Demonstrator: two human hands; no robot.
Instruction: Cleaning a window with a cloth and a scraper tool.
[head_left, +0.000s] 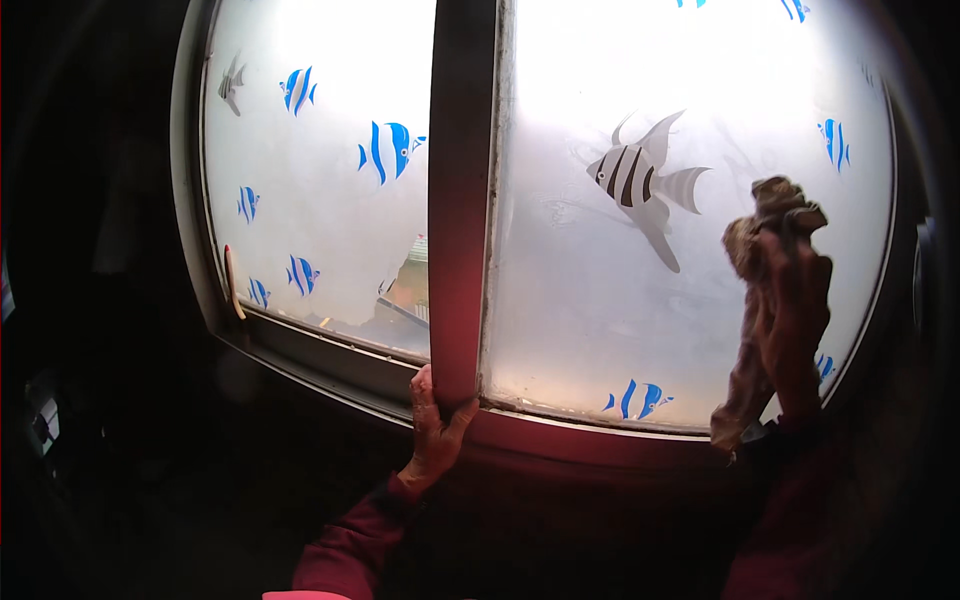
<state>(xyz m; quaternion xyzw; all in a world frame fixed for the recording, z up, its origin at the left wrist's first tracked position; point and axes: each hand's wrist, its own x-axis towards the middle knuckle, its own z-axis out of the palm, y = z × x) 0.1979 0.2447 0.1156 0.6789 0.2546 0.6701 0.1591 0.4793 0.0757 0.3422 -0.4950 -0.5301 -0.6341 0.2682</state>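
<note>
A crumpled cloth (780, 199) is bunched in my right hand (799, 292), in front of the right window pane (570, 315). Part of the rag hangs down past the wrist to the lower frame; whether it touches the glass I cannot tell. My left hand (439, 435) grips the foot of the middle window stile (461, 225), fingers on its left side and thumb on its right. The frosted film on the pane carries a grey striped fish (637, 176) and several blue ones, among them a blue striped fish (641, 400) near the bottom edge.
The left pane (322, 180) has fish-patterned film too, torn away at its lower right corner, where outdoors shows through. A thin red-tipped stick (232, 281) leans in its lower left corner. The window sill rail (330, 360) runs below; the surroundings are dark.
</note>
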